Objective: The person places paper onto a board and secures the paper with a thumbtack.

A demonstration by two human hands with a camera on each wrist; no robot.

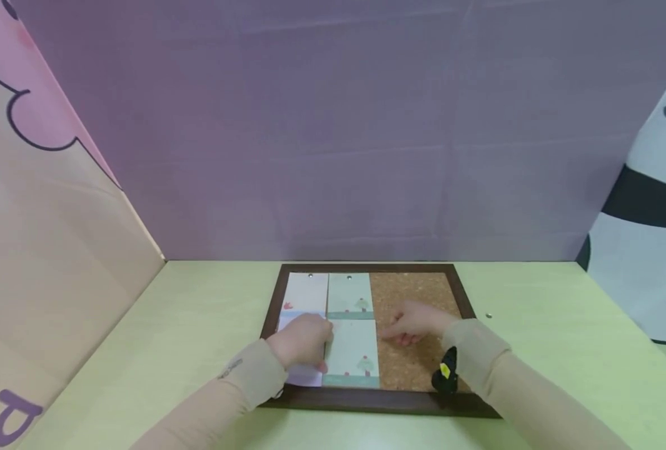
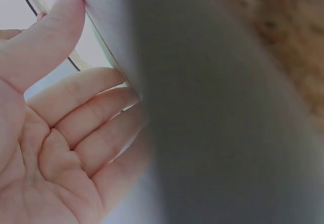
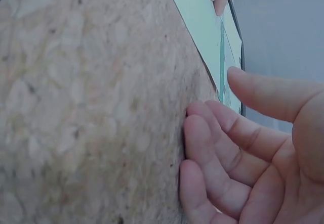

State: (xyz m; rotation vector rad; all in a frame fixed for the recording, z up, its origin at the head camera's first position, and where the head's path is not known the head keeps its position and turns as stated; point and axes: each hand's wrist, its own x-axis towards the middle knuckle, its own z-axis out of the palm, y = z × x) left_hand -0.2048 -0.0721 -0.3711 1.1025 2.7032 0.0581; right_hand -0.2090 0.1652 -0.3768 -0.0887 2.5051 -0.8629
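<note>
A cork board (image 1: 417, 287) in a dark brown frame lies on the table, its left half covered by paper sheets. My left hand (image 1: 303, 340) rests over the lower lilac sheet (image 1: 306, 376), its fingertips at the left edge of the lower pale green sheet (image 1: 349, 350). That green sheet has a small tree drawing and a green bottom band. My right hand (image 1: 414, 322) is over bare cork, index fingertip right at the sheet's right edge. In the right wrist view its other fingers (image 3: 195, 138) are loosely bent against the cork, thumb raised.
Above lie an upper white sheet (image 1: 307, 292) and an upper green sheet (image 1: 349, 294), each with a small pin at its top. Another small pin (image 1: 488, 315) is on the table (image 1: 546, 337) right of the frame. A black item with a yellow mark (image 1: 445, 370) is by my right wrist.
</note>
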